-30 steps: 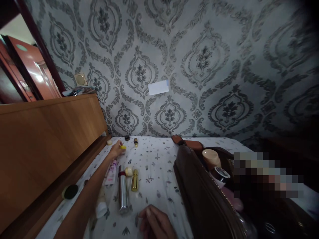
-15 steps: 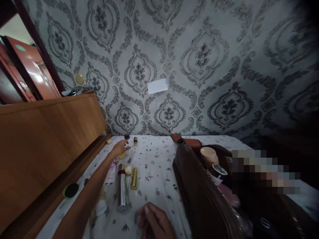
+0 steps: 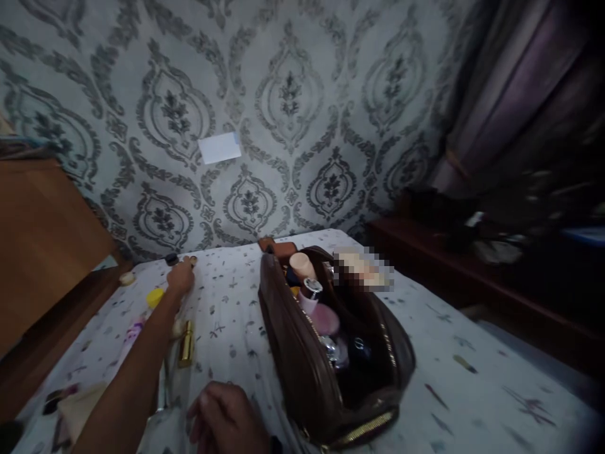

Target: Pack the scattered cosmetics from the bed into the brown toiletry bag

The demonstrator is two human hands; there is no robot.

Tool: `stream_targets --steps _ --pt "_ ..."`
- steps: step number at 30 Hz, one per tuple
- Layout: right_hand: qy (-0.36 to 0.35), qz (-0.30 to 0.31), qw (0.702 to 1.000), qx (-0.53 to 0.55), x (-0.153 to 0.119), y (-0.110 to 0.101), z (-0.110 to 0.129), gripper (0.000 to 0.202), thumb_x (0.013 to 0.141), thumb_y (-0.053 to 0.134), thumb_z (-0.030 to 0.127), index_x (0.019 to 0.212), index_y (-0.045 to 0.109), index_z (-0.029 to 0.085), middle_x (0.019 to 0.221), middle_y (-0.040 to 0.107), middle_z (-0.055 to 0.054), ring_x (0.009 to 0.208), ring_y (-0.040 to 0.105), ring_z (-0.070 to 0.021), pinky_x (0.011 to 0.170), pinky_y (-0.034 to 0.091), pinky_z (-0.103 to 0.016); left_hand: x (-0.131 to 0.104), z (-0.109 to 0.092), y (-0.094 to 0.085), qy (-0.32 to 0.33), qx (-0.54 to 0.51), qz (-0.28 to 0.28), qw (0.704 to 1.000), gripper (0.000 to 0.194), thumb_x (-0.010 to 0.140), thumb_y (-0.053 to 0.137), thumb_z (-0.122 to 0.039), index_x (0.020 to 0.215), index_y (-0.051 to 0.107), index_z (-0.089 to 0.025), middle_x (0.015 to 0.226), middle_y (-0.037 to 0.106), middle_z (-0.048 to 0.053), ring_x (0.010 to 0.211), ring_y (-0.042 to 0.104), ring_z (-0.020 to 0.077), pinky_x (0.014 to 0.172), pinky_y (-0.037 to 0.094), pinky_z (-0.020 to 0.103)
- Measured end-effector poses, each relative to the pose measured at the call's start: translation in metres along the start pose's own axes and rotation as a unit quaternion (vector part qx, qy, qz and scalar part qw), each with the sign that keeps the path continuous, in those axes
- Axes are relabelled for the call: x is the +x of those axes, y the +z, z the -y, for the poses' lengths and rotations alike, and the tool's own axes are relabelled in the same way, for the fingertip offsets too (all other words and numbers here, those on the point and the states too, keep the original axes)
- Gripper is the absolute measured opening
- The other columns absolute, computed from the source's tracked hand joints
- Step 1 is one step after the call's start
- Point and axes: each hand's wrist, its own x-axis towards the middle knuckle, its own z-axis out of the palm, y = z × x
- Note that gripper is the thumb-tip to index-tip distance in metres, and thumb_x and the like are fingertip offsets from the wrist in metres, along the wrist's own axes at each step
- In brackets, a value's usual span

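At the far end of the patterned white sheet [image 3: 236,293], my left hand [image 3: 181,277] is closed around a small dark-and-gold bottle [image 3: 193,260], mostly covered by the fingers. A black lid-like piece [image 3: 171,259] lies just left of that hand. My right hand [image 3: 227,413] rests near the front, fingers curled, with nothing visible in it. Beneath and beside my left forearm are a yellow cap [image 3: 154,297], a gold tube [image 3: 186,343], a pink-and-white tube [image 3: 133,333] and a silver cylinder [image 3: 163,388], partly hidden.
An open brown bag [image 3: 293,353] stands right of my hands, holding several cosmetics, including a beige-capped container [image 3: 301,266] and a pink round item [image 3: 325,320]. An orange-brown pouch [image 3: 282,249] lies behind it. A wooden board [image 3: 47,246] borders the left; patterned wallpaper [image 3: 288,157] rises behind.
My view has turned right, bringing the bag nearer the middle. My left hand has gone from spread fingers beside the small bottle to closing on it. My right hand stays curled.
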Motion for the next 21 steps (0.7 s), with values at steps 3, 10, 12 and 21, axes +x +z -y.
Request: stream_targets --steps 3,10,12,21 --pt "-0.001 0.016 1.0 0.012 0.0 0.0 0.002 0.083 0.052 0.041 0.097 0.069 0.054 0.017 0.052 0.05 0.003 0.034 0.041 -0.0052 0.031 0.028 -0.017 -0.01 0.0 -0.01 -0.009 0.003 -0.002 1.0 0.031 0.088 0.038 -0.014 0.117 0.05 -0.012 0.109 0.067 0.022 0.101 0.066 0.0338 0.071 0.047 0.036" --pt "-0.011 0.053 0.998 0.022 -0.004 -0.005 0.009 0.068 0.067 0.048 0.084 0.071 0.053 0.016 0.054 0.051 0.004 0.034 0.044 -0.0043 0.032 0.03 -0.016 -0.055 0.017 -0.041 0.063 -0.008 -0.04 0.997 0.028 0.089 0.035 -0.03 0.105 0.055 -0.019 0.097 0.069 0.013 0.092 0.065 0.0294 0.067 0.044 0.032" --pt "-0.009 0.043 0.998 0.034 -0.004 -0.005 0.01 0.067 0.069 0.048 0.082 0.074 0.052 0.016 0.055 0.052 0.004 0.035 0.045 -0.0042 0.033 0.029 -0.016 -0.079 0.026 -0.05 0.099 -0.056 -0.062 0.992 0.028 0.087 0.037 -0.036 0.101 0.055 -0.02 0.089 0.068 0.009 0.085 0.065 0.026 0.069 0.045 0.031" --pt "-0.04 -0.047 0.99 0.127 0.002 -0.005 0.008 0.085 0.061 0.039 0.093 0.099 0.049 0.017 0.067 0.057 0.004 0.039 0.054 -0.0078 0.036 0.034 -0.019 -0.232 0.025 -0.065 0.182 -0.397 -0.024 0.899 0.04 0.082 0.053 -0.059 0.094 0.064 -0.022 0.085 0.068 0.004 0.073 0.065 0.0215 0.065 0.054 0.03"
